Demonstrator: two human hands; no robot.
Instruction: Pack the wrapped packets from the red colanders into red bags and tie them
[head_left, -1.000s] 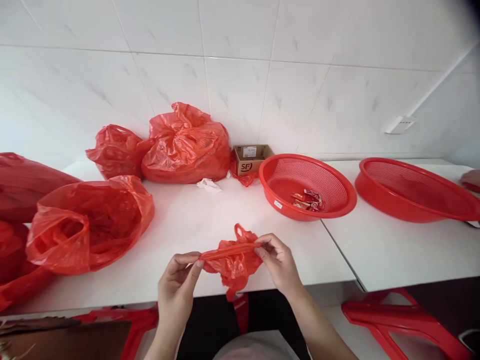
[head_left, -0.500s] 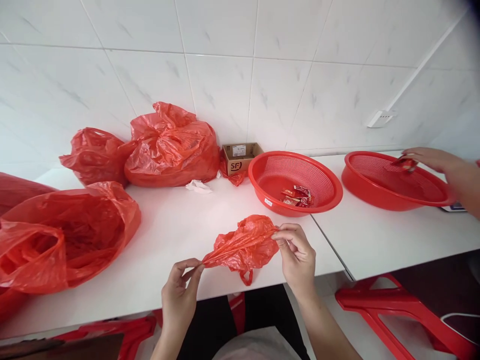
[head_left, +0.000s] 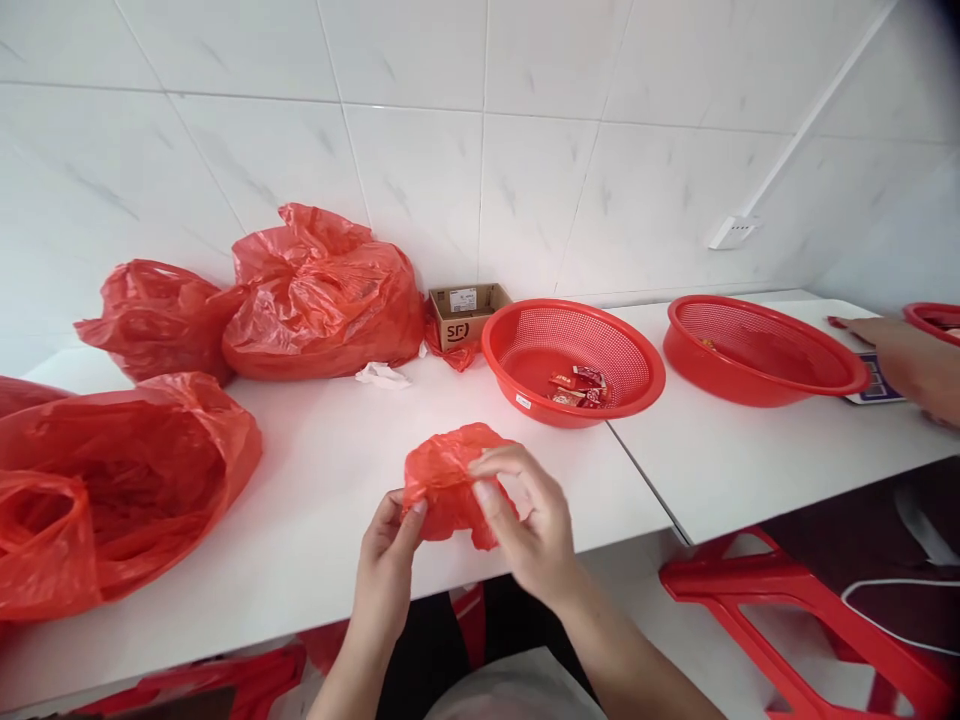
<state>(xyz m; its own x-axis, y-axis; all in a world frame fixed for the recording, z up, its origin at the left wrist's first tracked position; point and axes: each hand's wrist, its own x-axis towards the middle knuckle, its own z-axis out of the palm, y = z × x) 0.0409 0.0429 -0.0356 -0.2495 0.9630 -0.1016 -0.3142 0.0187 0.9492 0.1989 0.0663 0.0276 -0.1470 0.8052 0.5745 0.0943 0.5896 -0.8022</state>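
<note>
A crumpled red plastic bag is bunched up between my hands above the table's front edge. My left hand pinches its left side between thumb and fingers. On the right, my right hand has its thumb and fingertips closed on the bag's upper right part. Just beyond them stands a red plastic colander with several small wrapped packets in its bottom.
Large filled red bags stand against the tiled wall, beside a small cardboard box. An open red bag lies at left. A second red colander, a scale and a co-worker's arm are at right.
My hands have come closer together, and the bag stretched between them is now gathered into a smaller bunch. The co-worker's hand has left the right colander. The view has shifted slightly right.
</note>
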